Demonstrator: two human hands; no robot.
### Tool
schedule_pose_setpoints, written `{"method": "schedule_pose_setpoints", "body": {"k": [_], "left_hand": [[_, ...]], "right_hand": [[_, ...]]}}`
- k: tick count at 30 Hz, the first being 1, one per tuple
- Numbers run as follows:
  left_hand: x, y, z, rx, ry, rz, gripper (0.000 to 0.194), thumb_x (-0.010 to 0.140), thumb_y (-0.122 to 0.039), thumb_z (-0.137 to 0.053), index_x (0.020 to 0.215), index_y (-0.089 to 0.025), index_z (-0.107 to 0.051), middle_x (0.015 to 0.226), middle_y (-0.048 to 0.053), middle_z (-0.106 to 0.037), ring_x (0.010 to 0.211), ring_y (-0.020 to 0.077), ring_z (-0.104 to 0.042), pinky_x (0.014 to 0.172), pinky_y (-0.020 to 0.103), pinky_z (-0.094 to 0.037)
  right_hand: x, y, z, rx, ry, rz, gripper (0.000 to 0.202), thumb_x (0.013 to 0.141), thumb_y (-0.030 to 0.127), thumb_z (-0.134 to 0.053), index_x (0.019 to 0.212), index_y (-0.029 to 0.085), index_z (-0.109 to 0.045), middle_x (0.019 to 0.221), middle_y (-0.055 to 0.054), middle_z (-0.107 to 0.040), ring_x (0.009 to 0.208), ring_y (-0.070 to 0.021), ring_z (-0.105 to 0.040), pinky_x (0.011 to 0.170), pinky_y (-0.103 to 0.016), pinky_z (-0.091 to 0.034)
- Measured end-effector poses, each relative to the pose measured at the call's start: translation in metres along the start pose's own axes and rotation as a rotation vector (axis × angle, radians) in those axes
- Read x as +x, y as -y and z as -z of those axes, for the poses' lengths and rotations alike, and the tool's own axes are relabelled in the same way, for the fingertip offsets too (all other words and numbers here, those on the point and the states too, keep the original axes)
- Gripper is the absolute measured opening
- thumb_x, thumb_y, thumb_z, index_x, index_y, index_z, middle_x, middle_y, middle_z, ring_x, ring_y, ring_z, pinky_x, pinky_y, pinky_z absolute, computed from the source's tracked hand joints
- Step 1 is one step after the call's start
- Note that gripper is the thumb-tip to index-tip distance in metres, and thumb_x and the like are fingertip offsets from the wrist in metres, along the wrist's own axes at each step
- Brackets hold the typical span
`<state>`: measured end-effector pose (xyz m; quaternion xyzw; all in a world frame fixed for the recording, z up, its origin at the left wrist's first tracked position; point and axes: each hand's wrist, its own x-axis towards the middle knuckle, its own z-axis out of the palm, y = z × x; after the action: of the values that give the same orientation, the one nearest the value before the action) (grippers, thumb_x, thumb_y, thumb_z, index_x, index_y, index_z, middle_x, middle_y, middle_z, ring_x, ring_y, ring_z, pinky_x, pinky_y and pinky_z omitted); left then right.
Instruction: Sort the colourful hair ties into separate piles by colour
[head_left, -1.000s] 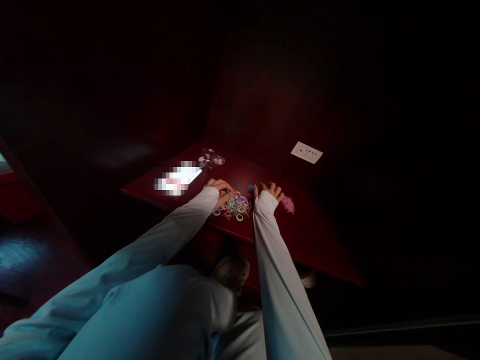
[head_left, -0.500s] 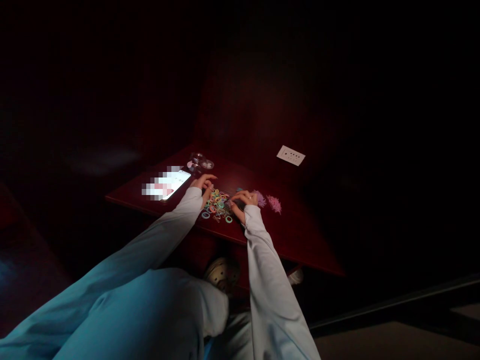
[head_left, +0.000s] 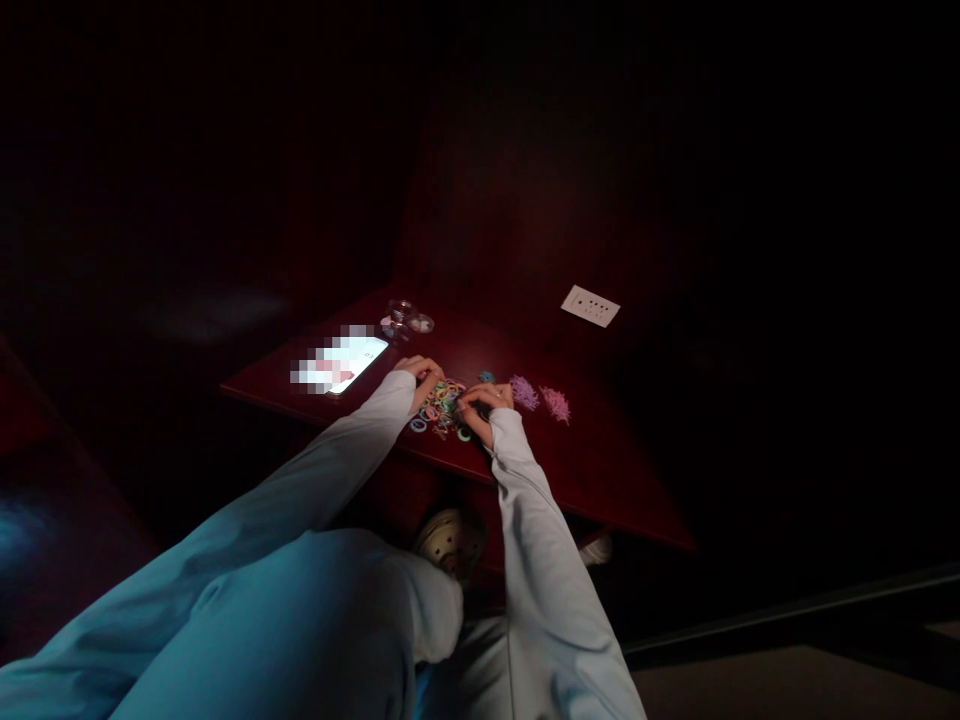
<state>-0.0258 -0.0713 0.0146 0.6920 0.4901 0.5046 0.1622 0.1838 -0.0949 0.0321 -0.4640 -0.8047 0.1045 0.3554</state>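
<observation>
A heap of small coloured rings (head_left: 442, 402) lies near the front edge of the dark red table (head_left: 600, 470). My left hand (head_left: 421, 377) is at the heap's left side, its fingers bent and pressed together; anything in them is too small to make out. At the right side of the heap, my right hand (head_left: 486, 404) has its thumb and fingertips brought together over the rings, and what they pinch cannot be made out. Beyond it lie a small blue pile (head_left: 487, 377), a purple pile (head_left: 524, 393) and a pink pile (head_left: 556, 404).
A lit phone (head_left: 360, 362) lies on the table's left part. Clear round containers (head_left: 401, 318) stand behind it. A white card or plate with dark dots (head_left: 591, 306) shows beyond the table. Below the table is a shoe with holes (head_left: 442, 540).
The fingers of my left hand have drawn in and moved to the heap. My right fingers have closed up a little. The blue pile shows more. The whole view has shifted slightly.
</observation>
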Motion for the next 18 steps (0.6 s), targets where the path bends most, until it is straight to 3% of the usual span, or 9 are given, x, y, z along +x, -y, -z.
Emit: {"method": "schedule_pose_setpoints", "body": {"k": [8,18], "left_hand": [[0.002,0.004,-0.001,0.016,-0.016,0.004,0.025,0.095,-0.035,-0.054,0.077,-0.025,-0.067,0.081,0.003,-0.066,0.085,0.0222,-0.059,0.087,0.035,-0.048],[0.002,0.006,-0.003,0.028,0.003,-0.012,0.026,0.094,-0.038,-0.056,0.076,-0.025,-0.068,0.078,0.003,-0.064,0.082,0.0223,-0.057,0.084,0.036,-0.048]], "right_hand": [[0.005,-0.015,-0.009,-0.045,-0.023,-0.068,0.02,0.094,0.047,-0.073,0.106,0.034,-0.084,0.115,-0.004,-0.074,0.117,-0.0261,-0.052,0.106,-0.04,-0.039],[0.012,-0.014,-0.015,-0.066,0.0,-0.025,0.02,0.094,0.05,-0.075,0.088,0.034,-0.087,0.108,-0.004,-0.075,0.113,-0.0265,-0.052,0.103,-0.043,-0.037]]}}
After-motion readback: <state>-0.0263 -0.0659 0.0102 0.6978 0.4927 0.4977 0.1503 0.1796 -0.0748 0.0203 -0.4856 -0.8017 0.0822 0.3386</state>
